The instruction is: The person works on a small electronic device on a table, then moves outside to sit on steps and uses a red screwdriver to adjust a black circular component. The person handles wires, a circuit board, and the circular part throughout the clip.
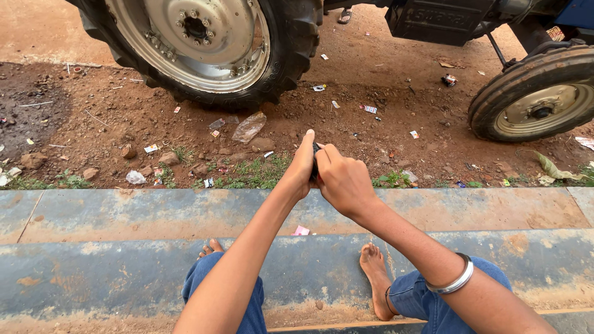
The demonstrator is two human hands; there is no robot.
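Both grips clamped on one small dark object (315,162), left hand (301,168) at 9 o'clock, right hand (343,180) at 3. Held out past the knees, above the concrete steps (111,216), probably for a steadier two-handed pinch.

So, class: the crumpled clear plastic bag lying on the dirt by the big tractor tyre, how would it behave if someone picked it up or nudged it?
The clear plastic bag looks thin and creased, so it is probably floppy and would sag when lifted. It likely weighs very little for its size and may slide or blow across the loose red dirt. Lying flat, it seems unlikely to roll.
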